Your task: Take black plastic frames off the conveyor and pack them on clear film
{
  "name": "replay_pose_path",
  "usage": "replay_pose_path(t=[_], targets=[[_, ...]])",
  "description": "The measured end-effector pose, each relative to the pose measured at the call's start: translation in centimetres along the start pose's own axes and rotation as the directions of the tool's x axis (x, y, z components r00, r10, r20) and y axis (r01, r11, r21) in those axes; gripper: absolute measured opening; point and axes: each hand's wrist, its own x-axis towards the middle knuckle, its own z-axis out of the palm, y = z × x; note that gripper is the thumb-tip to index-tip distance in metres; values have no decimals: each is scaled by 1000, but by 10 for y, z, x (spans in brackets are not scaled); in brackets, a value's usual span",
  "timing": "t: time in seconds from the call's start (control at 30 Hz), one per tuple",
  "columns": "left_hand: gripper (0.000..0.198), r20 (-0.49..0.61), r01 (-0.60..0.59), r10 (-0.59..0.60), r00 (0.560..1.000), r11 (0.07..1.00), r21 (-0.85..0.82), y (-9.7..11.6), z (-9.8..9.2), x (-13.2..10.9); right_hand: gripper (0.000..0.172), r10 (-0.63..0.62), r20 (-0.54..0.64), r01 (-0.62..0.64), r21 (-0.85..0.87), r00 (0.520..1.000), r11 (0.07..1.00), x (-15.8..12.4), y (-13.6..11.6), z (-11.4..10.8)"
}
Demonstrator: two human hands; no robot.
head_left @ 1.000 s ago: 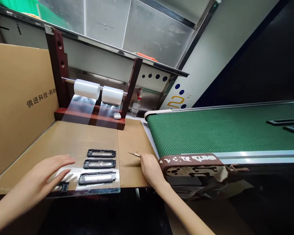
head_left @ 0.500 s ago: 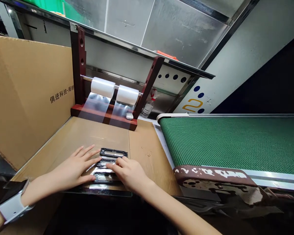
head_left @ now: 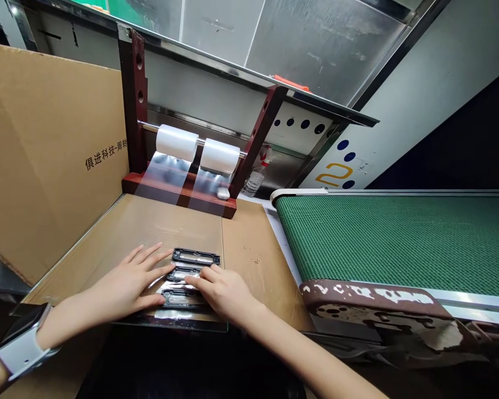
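Observation:
Three narrow black plastic frames lie in a row on clear film over the cardboard-topped table: a far frame point(head_left: 196, 257), a middle frame point(head_left: 182, 273) and a near frame point(head_left: 183, 298). My left hand point(head_left: 128, 281) lies with fingers spread, its fingertips and thumb at the left ends of the frames. Over the right part of the middle frame, my right hand point(head_left: 224, 291) has its fingers curled together and gripping there. That hand covers the right ends of the middle and near frames.
Behind the frames, two rolls of clear film point(head_left: 177, 143) hang on a dark red wooden stand point(head_left: 183, 200). A cardboard panel point(head_left: 58, 149) stands at the left. A green conveyor belt point(head_left: 391, 235) runs along the right. A plastic bottle point(head_left: 255, 180) stands beside the stand.
The camera view has shifted slightly. Both hands keep nearly the same place on the frames, and the frames have not visibly moved on the table.

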Motion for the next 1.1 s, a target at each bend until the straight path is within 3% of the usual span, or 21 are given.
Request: replay_pose_path(t=[0.43, 1.1], targets=[[53, -11, -4, 4, 1000, 1000, 24, -3, 4, -2, 27, 26, 36, -27, 24, 999, 999, -14, 12, 0], [57, 34, 23, -23, 999, 999, 27, -8, 2, -1, 26, 69, 37, -69, 12, 997, 998, -61, 38, -6]])
